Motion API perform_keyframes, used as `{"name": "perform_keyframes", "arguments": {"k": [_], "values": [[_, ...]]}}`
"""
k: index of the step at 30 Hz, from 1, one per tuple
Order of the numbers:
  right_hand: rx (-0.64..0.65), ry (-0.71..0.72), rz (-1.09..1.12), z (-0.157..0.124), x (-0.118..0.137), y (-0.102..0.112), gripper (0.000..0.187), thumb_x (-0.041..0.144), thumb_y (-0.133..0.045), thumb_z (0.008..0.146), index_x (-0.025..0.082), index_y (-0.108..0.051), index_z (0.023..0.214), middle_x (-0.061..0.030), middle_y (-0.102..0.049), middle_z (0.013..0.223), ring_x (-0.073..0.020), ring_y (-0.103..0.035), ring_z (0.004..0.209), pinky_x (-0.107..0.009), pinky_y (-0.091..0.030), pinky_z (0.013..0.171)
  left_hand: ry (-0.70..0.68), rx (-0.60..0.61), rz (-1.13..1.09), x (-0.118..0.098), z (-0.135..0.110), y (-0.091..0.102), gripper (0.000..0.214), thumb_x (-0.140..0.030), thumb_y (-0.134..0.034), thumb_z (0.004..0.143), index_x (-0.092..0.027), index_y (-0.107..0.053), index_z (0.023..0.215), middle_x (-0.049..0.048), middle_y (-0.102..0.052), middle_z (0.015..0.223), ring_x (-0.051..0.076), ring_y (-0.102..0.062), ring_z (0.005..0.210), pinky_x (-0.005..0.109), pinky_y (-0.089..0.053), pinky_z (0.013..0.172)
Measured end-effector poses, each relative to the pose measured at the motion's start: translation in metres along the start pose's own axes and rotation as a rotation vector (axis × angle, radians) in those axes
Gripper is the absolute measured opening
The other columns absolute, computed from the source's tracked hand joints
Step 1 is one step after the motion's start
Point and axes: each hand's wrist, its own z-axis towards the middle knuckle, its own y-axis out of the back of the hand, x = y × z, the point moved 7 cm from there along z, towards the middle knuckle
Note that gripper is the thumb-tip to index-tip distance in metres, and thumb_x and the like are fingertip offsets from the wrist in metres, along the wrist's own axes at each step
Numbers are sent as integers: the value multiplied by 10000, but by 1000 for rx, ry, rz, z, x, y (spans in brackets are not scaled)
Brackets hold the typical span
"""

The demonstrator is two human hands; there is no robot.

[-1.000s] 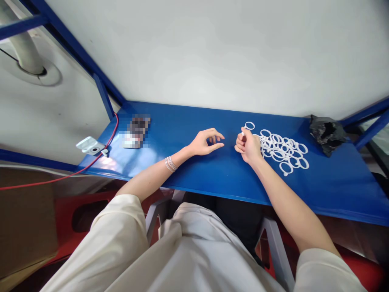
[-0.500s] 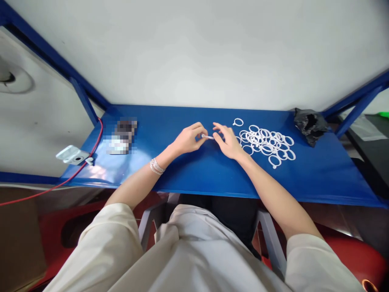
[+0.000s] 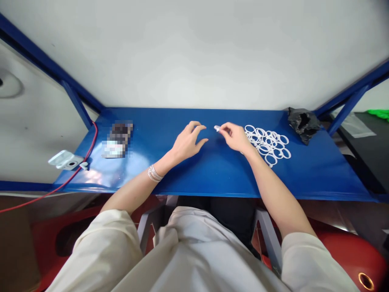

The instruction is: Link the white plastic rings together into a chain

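Note:
My right hand [image 3: 235, 137] pinches a white plastic ring [image 3: 216, 128] between thumb and fingertips over the blue table; most of the ring is hidden by the fingers or seen edge-on. To its left, my left hand [image 3: 189, 142] is open, thumb and fingers apart, with nothing between them. A loose pile of white rings [image 3: 267, 142], some showing a small knob on the rim, lies just right of my right hand. My right hand and forearm cover the pile's left side.
The blue table [image 3: 194, 178] meets a pale wall at the back. A crumpled black plastic bag [image 3: 304, 123] sits at the right end. On the left lie a blurred-out phone-like object [image 3: 118, 140], a white earbud case [image 3: 67, 160] and a red cable [image 3: 91, 146].
My left hand has let go of the white ring and opened. My right hand, open-fingered before, has closed on the ring and drawn slightly away. The view has shifted a little.

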Motion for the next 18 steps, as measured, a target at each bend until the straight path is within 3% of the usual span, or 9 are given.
{"name": "perform_keyframes", "arguments": {"k": [2, 5, 7, 11, 15, 18], "values": [[166, 1, 282, -11, 16, -21, 186, 400, -657, 997, 216, -682, 985, -54, -713, 870, -195, -624, 707, -349, -506, 710, -27, 29, -221, -6, 2, -7, 315, -379, -715, 992, -177, -670, 1230, 146, -703, 1256, 160, -673, 802, 321, -567, 767], [238, -16, 527, -22, 32, -34, 327, 536, -752, 923, 221, -668, 939, 3, -638, 766, -133, -527, 601, -277, -433, 585, 37, 161, -536, -5, 0, -22, 314, -483, -705, 996, -174, -648, 1007, 25, -680, 822, 100, -554, 584, 247, -459, 580], [285, -76, 659, -26, 37, -40, 405, 587, -791, 878, 217, -632, 835, 37, -541, 665, -107, -438, 543, -255, -372, 520, 76, 278, -727, -8, -2, -30, 400, -558, -687, 997, -180, -612, 889, -24, -574, 662, 91, -489, 539, 234, -386, 530], [448, -254, 920, -32, 45, -55, 556, 650, -794, 851, 230, -498, 639, 100, -295, 518, -63, -199, 454, -236, -191, 429, 72, 457, -986, -27, -5, -31, 539, -627, -720, 960, -183, -547, 709, -19, -526, 622, 88, -416, 543, 264, -340, 531], [426, -284, 1064, -34, 51, -54, 642, 666, -775, 863, 246, -389, 570, 116, -194, 486, -52, -131, 441, -236, -184, 426, 90, 405, -1085, -33, -4, -25, 591, -667, -678, 976, -189, -528, 663, 2, -547, 617, 119, -461, 582, 310, -389, 590], [378, -256, 1069, -33, 49, -46, 554, 643, -827, 838, 218, -531, 641, 100, -311, 502, -62, -234, 438, -237, -274, 440, 88, 330, -1067, -26, -4, -26, 566, -654, -639, 1009, -183, -586, 699, 6, -562, 641, 123, -486, 595, 314, -417, 606]]}}
